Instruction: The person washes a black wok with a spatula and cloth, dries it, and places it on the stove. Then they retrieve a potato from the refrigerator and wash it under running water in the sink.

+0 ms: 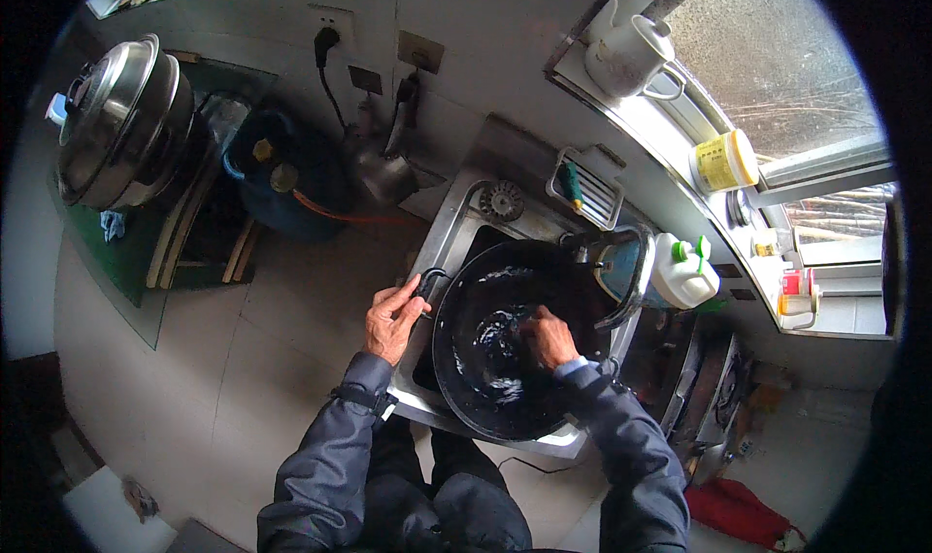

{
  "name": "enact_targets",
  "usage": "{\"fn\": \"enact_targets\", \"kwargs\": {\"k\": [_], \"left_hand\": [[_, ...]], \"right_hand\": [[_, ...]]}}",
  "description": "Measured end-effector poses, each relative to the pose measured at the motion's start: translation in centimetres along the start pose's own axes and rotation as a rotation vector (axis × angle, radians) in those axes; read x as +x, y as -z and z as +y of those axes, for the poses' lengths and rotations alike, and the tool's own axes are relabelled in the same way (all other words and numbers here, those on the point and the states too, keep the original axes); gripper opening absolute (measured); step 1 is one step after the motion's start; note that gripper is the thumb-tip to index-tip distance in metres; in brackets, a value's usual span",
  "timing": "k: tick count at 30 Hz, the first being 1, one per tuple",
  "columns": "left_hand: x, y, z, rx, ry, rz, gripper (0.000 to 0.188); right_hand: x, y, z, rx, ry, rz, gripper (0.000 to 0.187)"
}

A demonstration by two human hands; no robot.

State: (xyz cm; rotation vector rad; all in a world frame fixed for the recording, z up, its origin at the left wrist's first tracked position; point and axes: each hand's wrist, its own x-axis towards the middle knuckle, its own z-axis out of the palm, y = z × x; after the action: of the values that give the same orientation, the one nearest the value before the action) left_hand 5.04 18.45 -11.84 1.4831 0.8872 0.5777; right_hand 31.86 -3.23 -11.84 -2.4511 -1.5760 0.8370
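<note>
A large black wok (461, 330) rests over the metal sink (424, 395), with water glinting and rippling inside it. My left hand (390, 326) is closed on the wok's loop handle at its left side, thumb and fingers pinching it. Inside the wok, toward its right side, is my right hand (551, 339), low by the water. Its fingertips are dark and blurred, so whether they hold anything cannot be made out. A curved faucet (636, 279) arches beside the wok's right rim.
Right of the faucet stands a white jug with green caps (684, 273). Behind the sink are a wire rack (589, 189) and a round strainer (502, 201). A teapot (633, 56) sits on the windowsill. Stacked steel pots (126, 126) stand on a glass table, near a dark blue bucket (282, 199).
</note>
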Motion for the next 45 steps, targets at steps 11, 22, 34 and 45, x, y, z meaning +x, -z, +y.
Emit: {"fn": "enact_targets", "kwargs": {"k": [11, 22, 34, 45], "left_hand": [[0.0, 0.0, 0.1, 0.012, -0.035, 0.005, 0.04], [0.1, 0.0, -0.3, 0.012, -0.025, 0.006, 0.044], [0.7, 0.2, 0.4, -0.002, -0.041, -0.031, 0.042], [0.3, 0.0, -0.7, -0.067, -0.012, -0.018, 0.04]], "right_hand": [[-1.8, -2.4, -2.2, -0.023, 0.301, -0.098, 0.024], [-2.8, 1.8, -3.6, 0.237, 0.048, 0.274, 0.032], [-10.3, 5.2, -7.5, 0.202, -0.217, 0.683, 0.026], [-14.4, 4.7, -7.2, 0.23, -0.283, 1.065, 0.023]]}}
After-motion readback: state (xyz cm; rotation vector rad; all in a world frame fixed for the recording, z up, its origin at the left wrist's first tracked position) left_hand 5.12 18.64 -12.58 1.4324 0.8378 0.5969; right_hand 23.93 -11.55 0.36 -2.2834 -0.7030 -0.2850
